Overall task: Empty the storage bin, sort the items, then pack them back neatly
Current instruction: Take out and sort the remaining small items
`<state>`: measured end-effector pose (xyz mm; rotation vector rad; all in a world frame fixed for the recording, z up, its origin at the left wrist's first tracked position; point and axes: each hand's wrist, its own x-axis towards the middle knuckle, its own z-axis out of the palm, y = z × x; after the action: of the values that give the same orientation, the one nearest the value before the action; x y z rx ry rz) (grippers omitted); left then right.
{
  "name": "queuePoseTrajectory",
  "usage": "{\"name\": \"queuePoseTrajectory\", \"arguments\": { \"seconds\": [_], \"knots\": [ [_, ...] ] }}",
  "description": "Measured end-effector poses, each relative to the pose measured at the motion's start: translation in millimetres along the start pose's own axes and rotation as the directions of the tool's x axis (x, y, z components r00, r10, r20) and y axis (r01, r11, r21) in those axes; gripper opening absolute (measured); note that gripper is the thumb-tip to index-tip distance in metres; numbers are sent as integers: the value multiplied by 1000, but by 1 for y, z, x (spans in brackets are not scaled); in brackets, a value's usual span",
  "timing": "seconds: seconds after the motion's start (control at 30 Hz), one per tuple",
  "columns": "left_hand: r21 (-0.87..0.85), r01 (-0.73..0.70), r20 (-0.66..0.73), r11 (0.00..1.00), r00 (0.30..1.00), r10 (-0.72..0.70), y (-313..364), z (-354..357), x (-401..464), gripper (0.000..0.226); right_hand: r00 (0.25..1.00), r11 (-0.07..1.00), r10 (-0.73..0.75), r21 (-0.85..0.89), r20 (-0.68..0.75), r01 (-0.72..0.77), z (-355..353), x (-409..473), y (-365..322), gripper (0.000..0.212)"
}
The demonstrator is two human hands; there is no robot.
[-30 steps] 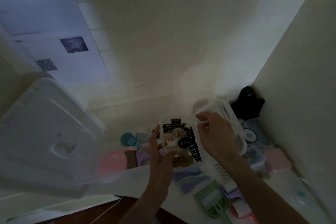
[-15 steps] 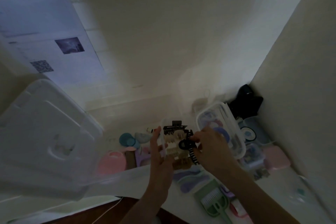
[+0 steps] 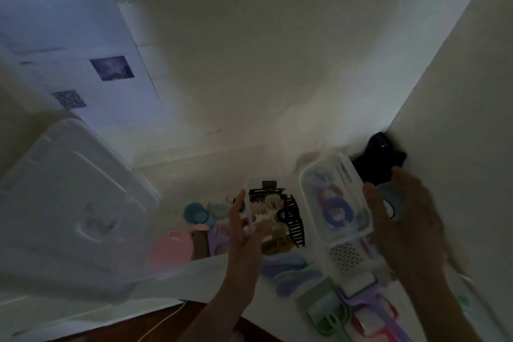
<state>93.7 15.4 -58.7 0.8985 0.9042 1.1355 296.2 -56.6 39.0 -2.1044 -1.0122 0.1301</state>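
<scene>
Clear plastic box (image 3: 334,200) of hair ties, lidded, lying on the table (image 3: 194,272) just left of the right hand (image 3: 402,211), long axis running away from the body. Nearer that hand than the left hand (image 3: 244,233), which grips a small tray of claw clips (image 3: 274,216). Right fingers spread, holding nothing, hovering beside the box.

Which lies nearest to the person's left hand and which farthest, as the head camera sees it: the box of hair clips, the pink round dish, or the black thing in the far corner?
1. The box of hair clips: held in the left hand itself.
2. The pink round dish: on the surface just left of that hand.
3. The black thing: far right, in the corner by the wall.
</scene>
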Motion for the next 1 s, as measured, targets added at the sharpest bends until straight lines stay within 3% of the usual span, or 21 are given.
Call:
{"name": "queuePoseTrajectory", "arguments": {
  "seconds": [0.07, 0.13, 0.23, 0.37, 0.57, 0.8, 1.0],
  "knots": [
    [0, 11, -5, 1000, 1000, -11, -4, -1, 1, 65, 949, 939, 131, 271, 286, -212, 3, -4, 3, 44],
    [18, 27, -8, 999, 1000, -26, -6, 1, 3, 66, 911, 896, 27, 394, 412, -205, 8, -14, -3, 26],
    [65, 9, -6, 998, 1000, -9, -9, 6, 2, 54, 857, 838, -129, 517, 500, -176, 19, -27, -9, 44],
    [157, -17, 66, 987, 998, 7, -8, 12, -7, 49, 797, 933, -215, 360, 565, -4, 47, -39, -3, 31],
    [-144, 234, 41, 961, 972, -231, 7, 16, -8, 30, 794, 967, -253, 140, 553, 211, 60, -55, 0, 43],
    [-157, 172, -15, 973, 984, -176, 5, 16, -15, 56, 806, 944, -327, 133, 493, 302, 67, -60, 0, 53],
    [-168, 123, -14, 978, 992, -127, 9, 19, -12, 58, 854, 954, -257, 259, 452, 149, 67, -53, 6, 67]
  ]
}}
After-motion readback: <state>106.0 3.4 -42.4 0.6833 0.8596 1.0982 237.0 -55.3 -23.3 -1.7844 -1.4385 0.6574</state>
